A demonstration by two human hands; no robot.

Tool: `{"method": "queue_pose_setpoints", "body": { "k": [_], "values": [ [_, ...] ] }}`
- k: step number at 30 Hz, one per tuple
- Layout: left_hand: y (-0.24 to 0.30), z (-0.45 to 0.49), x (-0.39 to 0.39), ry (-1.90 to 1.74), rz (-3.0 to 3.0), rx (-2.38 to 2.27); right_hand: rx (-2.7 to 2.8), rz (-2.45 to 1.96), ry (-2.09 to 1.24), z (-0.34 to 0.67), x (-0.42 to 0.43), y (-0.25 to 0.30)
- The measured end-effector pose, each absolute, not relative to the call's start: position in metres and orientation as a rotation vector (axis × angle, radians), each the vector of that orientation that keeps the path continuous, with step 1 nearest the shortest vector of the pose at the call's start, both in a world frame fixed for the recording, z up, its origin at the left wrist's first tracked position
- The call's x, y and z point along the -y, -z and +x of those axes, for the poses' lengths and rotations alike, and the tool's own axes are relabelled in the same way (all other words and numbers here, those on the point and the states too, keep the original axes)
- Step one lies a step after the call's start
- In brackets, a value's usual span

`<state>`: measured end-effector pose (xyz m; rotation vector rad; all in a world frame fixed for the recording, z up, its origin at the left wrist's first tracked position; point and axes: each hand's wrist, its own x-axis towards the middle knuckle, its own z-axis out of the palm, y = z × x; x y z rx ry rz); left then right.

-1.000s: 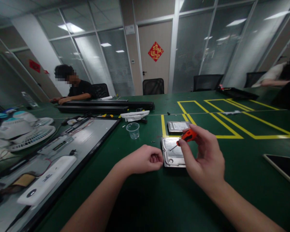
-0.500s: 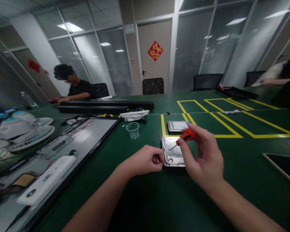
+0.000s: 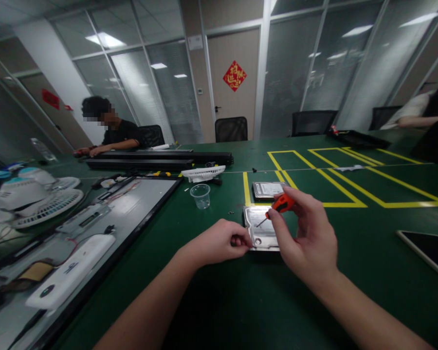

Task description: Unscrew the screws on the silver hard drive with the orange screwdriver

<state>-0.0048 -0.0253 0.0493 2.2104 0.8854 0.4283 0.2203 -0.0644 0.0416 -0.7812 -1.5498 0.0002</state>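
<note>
A silver hard drive (image 3: 265,239) lies flat on the green table in front of me. My right hand (image 3: 308,233) grips a screwdriver with an orange-and-black handle (image 3: 283,203); its thin shaft slants down to the left over the drive. I cannot tell whether the tip touches the drive. At the drive's near left corner, my left hand (image 3: 231,238) has thumb and index finger pinched together; anything between them is too small to make out. Just behind lies a second hard drive (image 3: 268,190). A few tiny screws (image 3: 230,213) rest left of the nearer drive.
Left of the drives stands a clear plastic cup (image 3: 200,196). A large flat panel (image 3: 131,209) carrying a white device (image 3: 71,270) fills the left side, with fan parts (image 3: 25,194) beyond. A phone (image 3: 428,253) lies at right. One person (image 3: 120,131) sits across the table, another far right.
My left hand's pinched fingertips have shifted slightly right, onto the near left corner of the drive. The right hand and screwdriver have hardly moved.
</note>
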Motion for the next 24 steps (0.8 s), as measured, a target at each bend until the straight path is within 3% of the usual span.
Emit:
{"method": "queue_pose_setpoints", "body": {
  "k": [24],
  "values": [
    [-0.0418,-0.0067,0.0208,-0.471,2.372,-0.768,1.549,-0.767,-0.001,0.2189,0.0646,-0.044]
  ]
}}
